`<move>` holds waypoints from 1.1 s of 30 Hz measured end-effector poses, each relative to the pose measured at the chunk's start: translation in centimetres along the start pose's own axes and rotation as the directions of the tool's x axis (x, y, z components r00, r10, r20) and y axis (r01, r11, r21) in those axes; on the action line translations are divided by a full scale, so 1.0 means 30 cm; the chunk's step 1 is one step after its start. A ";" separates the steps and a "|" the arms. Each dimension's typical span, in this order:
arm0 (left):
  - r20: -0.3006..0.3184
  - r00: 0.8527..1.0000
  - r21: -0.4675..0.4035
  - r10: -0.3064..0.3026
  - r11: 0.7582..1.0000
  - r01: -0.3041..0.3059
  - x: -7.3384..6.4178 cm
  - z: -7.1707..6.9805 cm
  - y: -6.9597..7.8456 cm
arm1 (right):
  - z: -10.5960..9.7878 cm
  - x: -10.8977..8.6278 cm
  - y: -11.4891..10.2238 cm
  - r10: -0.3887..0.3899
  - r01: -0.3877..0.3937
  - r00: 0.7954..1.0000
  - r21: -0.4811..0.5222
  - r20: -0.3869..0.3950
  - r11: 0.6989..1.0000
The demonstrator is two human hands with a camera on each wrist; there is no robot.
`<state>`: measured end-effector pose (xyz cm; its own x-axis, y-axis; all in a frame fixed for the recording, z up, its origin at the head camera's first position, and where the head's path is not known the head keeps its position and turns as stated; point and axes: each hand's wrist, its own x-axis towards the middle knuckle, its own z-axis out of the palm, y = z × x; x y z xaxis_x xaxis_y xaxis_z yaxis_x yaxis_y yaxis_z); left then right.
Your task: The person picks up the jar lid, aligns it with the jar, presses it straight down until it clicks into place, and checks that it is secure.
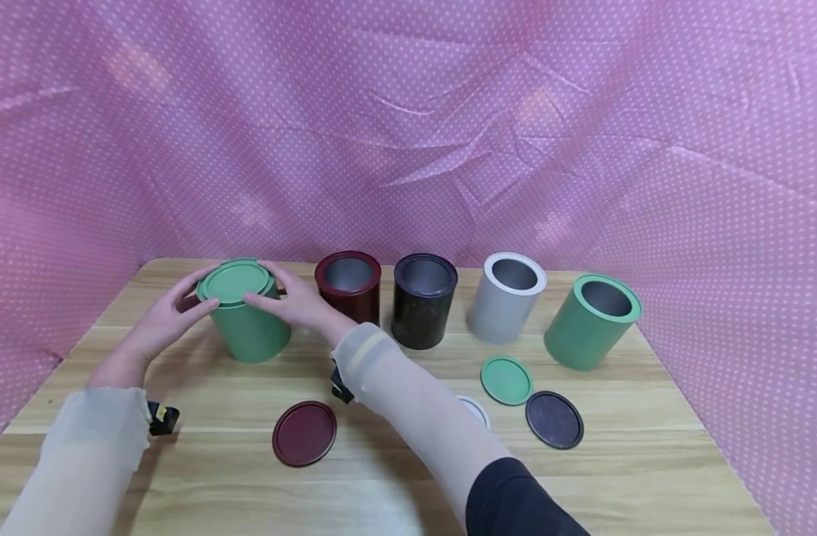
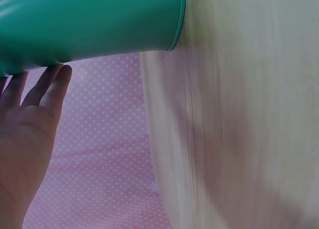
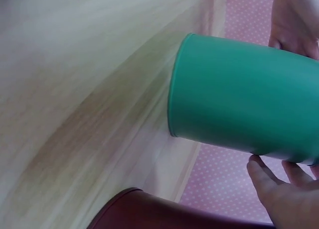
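Observation:
A green can [image 1: 250,336] stands upright at the left of the table, with a green lid [image 1: 234,281] over its mouth. The lid looks slightly off-centre, with a strip of rim showing behind it. From the left my left hand [image 1: 155,327] holds the top of the can, thumb at the lid's front edge. My right hand [image 1: 306,299] grips the opposite side, its thumb also by the lid's edge. In both wrist views, fingertips [image 2: 65,72] touch the can's side wall near the top.
Open cans stand along the back: dark red [image 1: 348,298], black [image 1: 421,316], white [image 1: 502,309] and green [image 1: 582,335]. Loose lids lie in front: dark red [image 1: 304,433], green [image 1: 506,380], black [image 1: 554,420], and a white one [image 1: 477,409] partly behind my right sleeve. Pink dotted cloth [image 1: 408,134] surrounds the table.

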<state>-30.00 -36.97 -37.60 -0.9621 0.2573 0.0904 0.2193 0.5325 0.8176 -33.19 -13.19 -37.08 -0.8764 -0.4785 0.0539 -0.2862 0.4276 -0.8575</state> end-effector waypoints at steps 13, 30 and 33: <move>0.006 0.999 0.049 0.032 0.998 -0.033 -0.040 0.019 0.011 | 0.011 -0.025 -0.009 -0.003 0.003 1.000 -0.035 0.004 0.999; 0.057 0.996 0.076 0.064 0.995 -0.069 -0.051 0.022 0.052 | 0.011 -0.049 -0.012 0.007 -0.007 1.000 0.001 0.000 1.000; 0.068 0.997 0.077 0.044 0.996 -0.049 -0.053 0.021 0.052 | 0.012 -0.052 -0.014 0.020 -0.020 1.000 -0.003 0.000 1.000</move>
<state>-28.02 -36.05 -36.84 -0.9384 0.3344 0.0873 0.2779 0.5800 0.7657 -31.55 -12.91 -36.98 -0.8819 -0.4700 0.0371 -0.2701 0.4391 -0.8569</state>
